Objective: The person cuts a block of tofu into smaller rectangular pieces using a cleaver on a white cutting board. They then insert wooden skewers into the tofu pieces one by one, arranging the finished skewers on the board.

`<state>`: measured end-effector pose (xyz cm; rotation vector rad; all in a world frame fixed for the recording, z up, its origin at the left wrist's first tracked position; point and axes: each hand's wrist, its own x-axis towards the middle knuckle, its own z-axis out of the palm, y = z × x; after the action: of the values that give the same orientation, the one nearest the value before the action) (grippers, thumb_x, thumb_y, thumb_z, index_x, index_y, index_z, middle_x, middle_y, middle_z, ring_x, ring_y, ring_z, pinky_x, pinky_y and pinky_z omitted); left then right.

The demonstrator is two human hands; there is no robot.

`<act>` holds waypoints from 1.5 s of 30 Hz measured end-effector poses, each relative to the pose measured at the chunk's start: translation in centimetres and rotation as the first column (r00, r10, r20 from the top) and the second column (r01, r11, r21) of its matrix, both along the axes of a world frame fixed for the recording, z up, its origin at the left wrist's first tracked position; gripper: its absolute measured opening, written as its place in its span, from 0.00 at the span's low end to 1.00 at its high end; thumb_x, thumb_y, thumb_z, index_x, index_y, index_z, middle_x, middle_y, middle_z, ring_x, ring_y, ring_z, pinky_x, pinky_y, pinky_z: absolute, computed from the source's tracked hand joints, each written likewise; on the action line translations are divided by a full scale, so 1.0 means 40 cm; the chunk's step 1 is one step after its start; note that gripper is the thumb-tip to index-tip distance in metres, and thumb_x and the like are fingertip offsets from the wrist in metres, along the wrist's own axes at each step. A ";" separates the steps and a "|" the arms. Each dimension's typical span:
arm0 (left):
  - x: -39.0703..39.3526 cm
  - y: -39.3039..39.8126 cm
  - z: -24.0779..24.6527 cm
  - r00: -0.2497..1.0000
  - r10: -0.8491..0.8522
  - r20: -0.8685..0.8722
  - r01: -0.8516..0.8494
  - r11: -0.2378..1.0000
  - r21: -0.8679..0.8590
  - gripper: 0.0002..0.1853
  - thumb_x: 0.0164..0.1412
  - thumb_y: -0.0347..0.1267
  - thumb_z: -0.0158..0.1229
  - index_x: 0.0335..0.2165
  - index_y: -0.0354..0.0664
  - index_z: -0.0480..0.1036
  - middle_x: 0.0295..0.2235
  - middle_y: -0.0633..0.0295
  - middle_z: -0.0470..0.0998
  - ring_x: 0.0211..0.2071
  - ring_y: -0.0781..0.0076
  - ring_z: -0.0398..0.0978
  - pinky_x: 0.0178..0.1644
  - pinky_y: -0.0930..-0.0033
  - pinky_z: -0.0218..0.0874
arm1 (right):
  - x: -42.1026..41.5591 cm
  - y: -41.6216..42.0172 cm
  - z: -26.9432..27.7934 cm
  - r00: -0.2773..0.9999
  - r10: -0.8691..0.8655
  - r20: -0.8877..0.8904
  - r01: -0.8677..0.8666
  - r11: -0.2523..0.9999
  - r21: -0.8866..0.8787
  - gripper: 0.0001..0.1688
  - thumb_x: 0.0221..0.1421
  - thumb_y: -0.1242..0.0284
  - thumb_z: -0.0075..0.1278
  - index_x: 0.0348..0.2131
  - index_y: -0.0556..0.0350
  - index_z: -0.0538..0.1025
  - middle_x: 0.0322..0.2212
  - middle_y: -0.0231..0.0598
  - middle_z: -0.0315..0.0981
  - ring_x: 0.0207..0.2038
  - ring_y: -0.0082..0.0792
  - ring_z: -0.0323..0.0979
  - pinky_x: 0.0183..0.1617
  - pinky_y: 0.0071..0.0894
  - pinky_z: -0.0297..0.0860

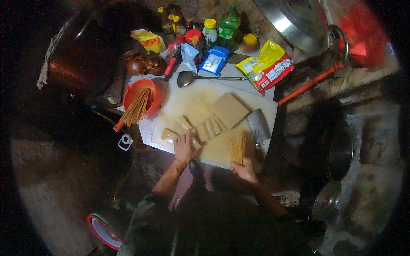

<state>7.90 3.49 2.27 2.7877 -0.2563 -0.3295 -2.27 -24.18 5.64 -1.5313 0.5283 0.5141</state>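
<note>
My left hand (184, 148) rests on pale tan slices (183, 124) at the lower left of a white cutting board (185, 96); whether it grips one cannot be told. In my right hand (244, 169), at the board's lower edge, is a bundle of thin sticks (237, 148), pointing away from me. Between the hands and farther back lie several more slices (209, 128), side by side against a large square slab (230, 110) of the same colour. A cleaver (258, 125) lies at the board's right side, its handle mostly hidden.
An orange plastic ladle (128, 100) holding more sticks (137, 107) stands at the left. A metal spatula (187, 79) lies across the board's back. Behind are a blue packet (215, 60), a yellow and red bag (269, 68), a green bottle (228, 27) and brown clay pots (137, 65).
</note>
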 end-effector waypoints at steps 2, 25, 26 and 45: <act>-0.006 0.025 -0.014 0.994 -0.039 0.102 0.038 0.999 0.012 0.55 0.42 0.52 0.66 0.60 0.35 0.50 0.50 0.48 0.67 0.53 0.50 0.63 0.57 0.51 0.51 | -0.020 0.025 -0.045 0.998 0.063 0.004 -0.063 0.998 -0.017 0.11 0.55 0.72 0.53 0.37 0.60 0.74 0.24 0.35 0.73 0.24 0.25 0.70 0.25 0.26 0.69; -0.020 0.091 -0.043 0.949 0.068 0.308 0.024 0.958 -0.287 0.36 0.41 0.50 0.65 0.45 0.38 0.69 0.50 0.49 0.62 0.59 0.48 0.52 0.63 0.32 0.31 | -0.005 0.196 -0.370 0.872 0.408 0.270 -0.193 0.793 -0.577 0.31 0.49 0.68 0.55 0.49 0.67 0.66 0.39 0.61 0.71 0.39 0.53 0.73 0.42 0.47 0.69; -0.017 0.088 -0.037 0.950 0.061 0.307 0.034 0.954 -0.298 0.35 0.41 0.50 0.65 0.44 0.38 0.70 0.50 0.49 0.62 0.59 0.48 0.52 0.63 0.33 0.31 | -0.009 0.192 -0.386 0.871 0.428 0.240 -0.203 0.759 -0.618 0.31 0.49 0.68 0.55 0.50 0.66 0.66 0.41 0.61 0.71 0.41 0.54 0.72 0.44 0.47 0.69; -0.031 0.103 -0.034 0.977 0.045 0.207 0.002 0.975 -0.222 0.45 0.39 0.53 0.67 0.52 0.40 0.65 0.56 0.48 0.57 0.62 0.47 0.47 0.62 0.29 0.29 | 0.185 0.332 -0.009 0.882 0.416 0.219 -0.211 0.766 -0.607 0.16 0.49 0.69 0.57 0.36 0.60 0.72 0.29 0.54 0.74 0.34 0.57 0.73 0.36 0.48 0.68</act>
<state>6.66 7.60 0.91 2.6014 -0.2917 0.0028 5.13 -10.92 5.27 -2.2651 0.1355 0.3409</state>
